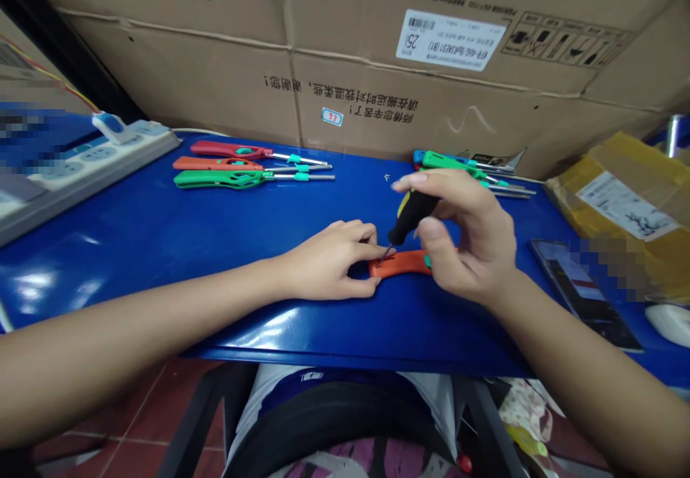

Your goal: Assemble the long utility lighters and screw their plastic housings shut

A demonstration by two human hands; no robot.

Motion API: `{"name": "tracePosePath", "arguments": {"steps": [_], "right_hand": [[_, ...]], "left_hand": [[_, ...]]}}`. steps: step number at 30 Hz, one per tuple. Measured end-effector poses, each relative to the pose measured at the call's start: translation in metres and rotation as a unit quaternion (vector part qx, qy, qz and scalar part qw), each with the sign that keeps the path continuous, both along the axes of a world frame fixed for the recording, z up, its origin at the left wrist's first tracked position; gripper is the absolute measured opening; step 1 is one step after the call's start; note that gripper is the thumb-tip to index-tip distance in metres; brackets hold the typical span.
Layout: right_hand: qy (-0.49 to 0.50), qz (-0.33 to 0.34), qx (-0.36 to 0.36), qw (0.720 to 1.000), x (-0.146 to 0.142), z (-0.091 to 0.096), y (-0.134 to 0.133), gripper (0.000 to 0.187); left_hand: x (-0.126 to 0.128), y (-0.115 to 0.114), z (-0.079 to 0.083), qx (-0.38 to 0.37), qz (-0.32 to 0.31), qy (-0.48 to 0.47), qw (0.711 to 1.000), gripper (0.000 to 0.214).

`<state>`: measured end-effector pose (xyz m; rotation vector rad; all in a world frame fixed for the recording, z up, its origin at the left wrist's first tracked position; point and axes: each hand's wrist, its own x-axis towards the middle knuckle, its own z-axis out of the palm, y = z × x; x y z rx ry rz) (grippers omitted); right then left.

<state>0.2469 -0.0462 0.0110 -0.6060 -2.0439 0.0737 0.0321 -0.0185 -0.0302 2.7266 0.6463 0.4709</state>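
Observation:
On the blue table lies an orange gas lighter (404, 263), its handle end toward the left. My left hand (339, 259) pinches that end between thumb and fingers. A screwdriver (414, 215) with a black and yellow handle is in my right hand (474, 237), the fingers closed around the handle. Its shaft slants down to the left, and the tip meets the lighter's handle near my left fingertips. My right hand covers the lighter's other end.
Red (229, 149), orange (215, 164) and green (218, 179) lighters lie at the back left. More lighters (453, 162) are behind my right hand. A power strip (91, 165) sits left; a phone (582, 291) and taped parcel (619, 205) right. A large cardboard box (215, 83) stands behind.

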Motion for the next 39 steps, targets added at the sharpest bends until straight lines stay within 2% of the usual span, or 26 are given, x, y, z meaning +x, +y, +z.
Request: {"name": "tracePosePath", "arguments": {"steps": [2, 4, 8, 10, 14, 16, 20, 24, 27, 29, 32, 34, 39], "right_hand": [[0.02, 0.018, -0.067, 0.997, 0.0, -0.002, -0.002, 0.041], [0.044, 0.03, -0.089, 0.995, 0.0, -0.003, -0.003, 0.04], [0.045, -0.035, -0.01, 0.998, 0.003, -0.004, -0.001, 0.039], [0.027, -0.043, 0.002, 0.999, 0.005, -0.002, -0.001, 0.044], [0.03, 0.018, -0.107, 0.994, 0.003, 0.003, -0.006, 0.041], [0.054, 0.033, -0.126, 0.99, 0.0, 0.004, -0.008, 0.04], [0.084, 0.004, -0.064, 0.994, -0.004, 0.001, -0.006, 0.046], [0.042, -0.046, 0.007, 0.998, 0.0, -0.001, -0.002, 0.051], [0.035, -0.07, 0.04, 0.996, 0.002, -0.001, 0.0, 0.042], [0.088, -0.078, 0.035, 0.993, 0.003, 0.0, 0.002, 0.032], [0.191, -0.104, 0.002, 0.976, 0.006, 0.0, 0.009, 0.02], [0.215, -0.114, -0.038, 0.969, 0.014, -0.003, 0.02, 0.023], [0.121, -0.102, -0.239, 0.958, 0.043, -0.024, 0.051, 0.036]], "left_hand": [[0.0, -0.001, 0.001, 0.002, 0.002, 0.009, 1.0, 0.04], [0.0, -0.001, 0.0, -0.004, 0.001, 0.004, 1.0, 0.04], [0.001, 0.001, -0.003, -0.017, -0.003, -0.021, 1.0, 0.036], [0.001, 0.003, -0.005, -0.018, -0.005, -0.028, 0.999, 0.036], [0.001, 0.005, -0.007, -0.012, -0.008, -0.034, 0.999, 0.04], [0.0, 0.005, -0.008, -0.008, -0.009, -0.035, 0.999, 0.04], [0.0, 0.004, -0.008, -0.006, -0.014, -0.03, 0.999, 0.035], [0.002, 0.002, -0.008, -0.005, -0.015, -0.02, 1.0, 0.034], [0.002, 0.001, -0.004, 0.001, -0.004, -0.016, 1.0, 0.037], [0.0, 0.002, 0.002, 0.0, 0.005, -0.002, 1.0, 0.035], [-0.01, 0.007, 0.014, 0.006, 0.01, 0.038, 0.999, 0.033], [-0.019, 0.012, 0.022, 0.03, 0.015, 0.074, 0.997, 0.032], [-0.038, 0.027, 0.033, 0.062, 0.042, 0.13, 0.989, 0.021]]}}
